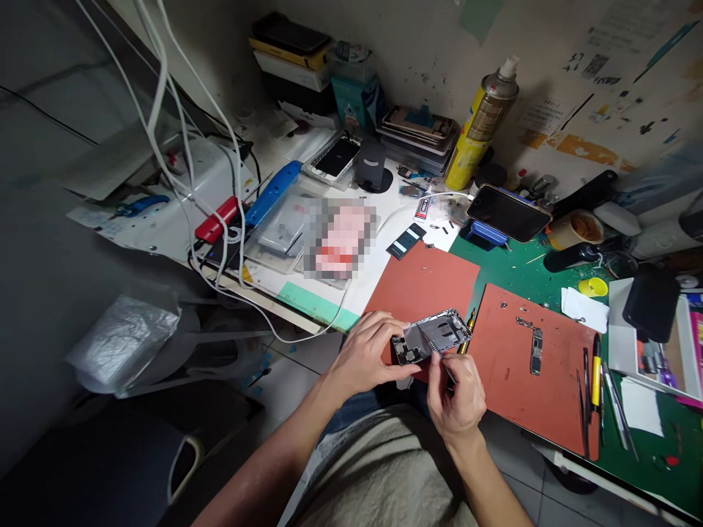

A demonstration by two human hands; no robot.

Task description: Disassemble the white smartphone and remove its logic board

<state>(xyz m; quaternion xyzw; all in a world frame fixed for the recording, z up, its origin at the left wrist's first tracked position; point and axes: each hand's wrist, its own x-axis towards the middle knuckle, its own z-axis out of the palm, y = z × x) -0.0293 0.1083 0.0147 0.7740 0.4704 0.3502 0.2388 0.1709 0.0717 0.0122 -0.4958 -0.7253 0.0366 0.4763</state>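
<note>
An opened phone housing (439, 331) is tilted over the front edge of the left orange mat (439, 274). My left hand (369, 353) grips its left end, fingers on top and thumb along the near edge. In my right hand (457, 391) is a thin tool (430, 342), pinched between thumb and fingers, its tip over the inside of the housing. A small gold-and-black screwdriver (471, 322) lies just beyond the housing's right end. On the right orange mat (516, 395) sits a narrow circuit board (536, 351) with small parts near it.
Tweezers and a yellow-black screwdriver (596, 373) lie at the right mat's edge. Behind stand a propped phone (509, 212) and a yellow spray can (480, 128). White cables (184, 168) hang at left, near a red-handled tool (217, 220). A white tray (620, 351) is far right.
</note>
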